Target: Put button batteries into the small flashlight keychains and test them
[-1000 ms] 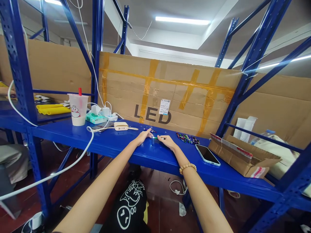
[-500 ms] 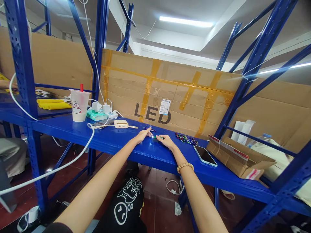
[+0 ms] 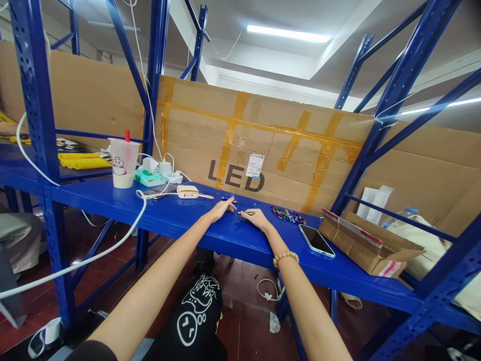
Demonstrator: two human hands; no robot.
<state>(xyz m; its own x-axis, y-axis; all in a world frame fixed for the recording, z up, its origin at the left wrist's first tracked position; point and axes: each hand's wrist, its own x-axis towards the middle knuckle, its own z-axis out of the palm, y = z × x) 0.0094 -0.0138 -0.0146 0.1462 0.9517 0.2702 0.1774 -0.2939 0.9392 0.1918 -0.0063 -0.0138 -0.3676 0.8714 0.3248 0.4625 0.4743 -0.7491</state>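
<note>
My right hand [image 3: 256, 217] is closed on a small, slim green piece [image 3: 247, 213] with a dark tip pointing left, just above the blue tabletop [image 3: 240, 231]. Its exact kind is too small to make out. At the left, my left hand [image 3: 222, 208] rests with fingers stretched out at a few small blue-purple pieces [image 3: 235, 201]; its fingertips are partly hidden. A heap of small shiny pieces [image 3: 288, 215] in green, red, blue and purple lies to the right of my right hand.
A phone [image 3: 316, 240] and an open cardboard box [image 3: 370, 244] stand at the right. At the left are a drink cup [image 3: 124, 163], a tissue pack [image 3: 149, 176], a cream power bank [image 3: 187, 192] and white cables. A large cardboard sheet [image 3: 203, 130] backs the table.
My left hand has come away from the green piece and moved slightly apart from my right hand. A bright glint at the piece's left end is gone.
</note>
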